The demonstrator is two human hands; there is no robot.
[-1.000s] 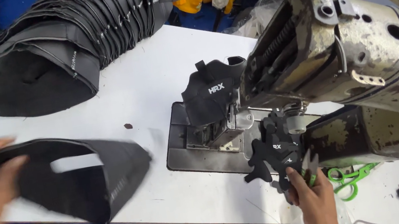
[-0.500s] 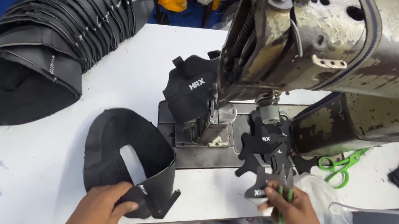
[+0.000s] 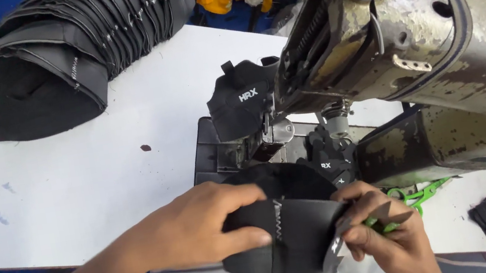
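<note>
Left hand (image 3: 195, 226) came in from near left on a bare forearm, palm down, fingers curled, thumb pointing right and pinching shut. Right hand (image 3: 381, 235) sat near right, just beside the left but apart from it, knuckles up, fingers bent inward in a tight pinch, wrist running off the near edge.
</note>
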